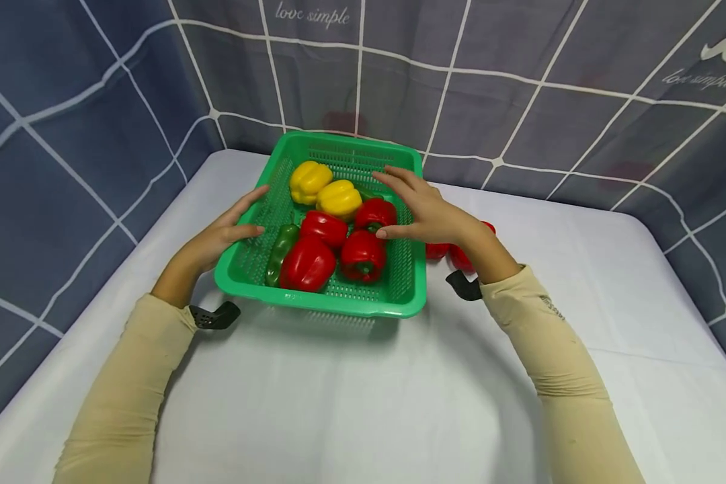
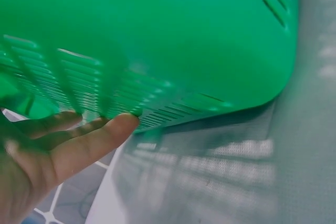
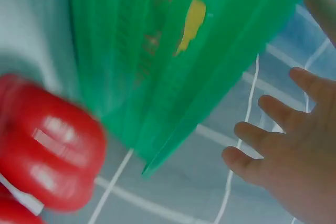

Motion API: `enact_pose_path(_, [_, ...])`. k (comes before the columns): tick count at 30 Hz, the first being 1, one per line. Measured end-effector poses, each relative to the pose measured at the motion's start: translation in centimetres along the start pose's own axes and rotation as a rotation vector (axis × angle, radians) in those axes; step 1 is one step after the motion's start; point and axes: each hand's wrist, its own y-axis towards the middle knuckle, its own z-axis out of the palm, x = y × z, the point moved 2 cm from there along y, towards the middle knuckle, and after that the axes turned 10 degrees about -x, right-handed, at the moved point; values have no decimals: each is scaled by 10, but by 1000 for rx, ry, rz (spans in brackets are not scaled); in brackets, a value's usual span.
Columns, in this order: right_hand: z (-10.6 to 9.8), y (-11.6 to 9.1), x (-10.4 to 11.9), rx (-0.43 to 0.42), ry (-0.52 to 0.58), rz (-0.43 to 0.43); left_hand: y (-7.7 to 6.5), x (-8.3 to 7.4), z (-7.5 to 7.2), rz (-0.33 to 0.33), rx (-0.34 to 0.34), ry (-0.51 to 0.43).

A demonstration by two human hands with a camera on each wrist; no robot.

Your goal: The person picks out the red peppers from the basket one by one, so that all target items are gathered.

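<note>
A green plastic basket [image 1: 333, 306] holds two yellow bell peppers [image 1: 310, 182], several red bell peppers [image 1: 308, 263] and a green pepper [image 1: 282, 252] along its left wall. My left hand [image 1: 214, 238] is at the basket's left side, thumb and fingers extended by the rim. In the left wrist view, its fingertips [image 2: 123, 124] lie right at the slotted outer wall. Over the right rim is my right hand [image 1: 426, 212], fingers spread and nothing in its grasp. The right wrist view shows this hand beside the basket's wall.
More red bell peppers [image 1: 462, 259] lie on the white tabletop [image 1: 581, 302] just right of the basket, partly behind the right wrist. A grey-blue checked curtain [image 1: 411, 81] stands behind and at both sides. Black wrist mounts [image 1: 214, 316] project from both wrists.
</note>
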Motion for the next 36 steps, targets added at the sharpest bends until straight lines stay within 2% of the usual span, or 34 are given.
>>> enact_pose_path(2, [5, 3, 13, 32, -24, -41, 1, -1, 0, 10, 8, 4])
enact_pose_path(6, [17, 5, 35, 101, -18, -62, -1, -3, 0, 20, 31, -16])
enact_pose_path(12, [46, 8, 51, 251, 97, -73, 0, -2, 0, 12, 39, -39])
enact_pose_path(15, [61, 9, 55, 284, 88, -86, 1, -3, 0, 17, 41, -43])
enact_pose_path(21, [79, 13, 69, 264, -25, -62, 1, -3, 0, 17, 45, -60])
enact_pose_path(28, [90, 13, 72, 245, -106, 7, -2, 3, 1, -2, 31, -73])
enact_pose_path(32, [93, 15, 74, 204, -167, -3, 0, 1, -1, -11, 15, -68])
enact_pose_path(36, [91, 17, 75, 141, -214, -48, 5, -2, -1, -5, 15, -68])
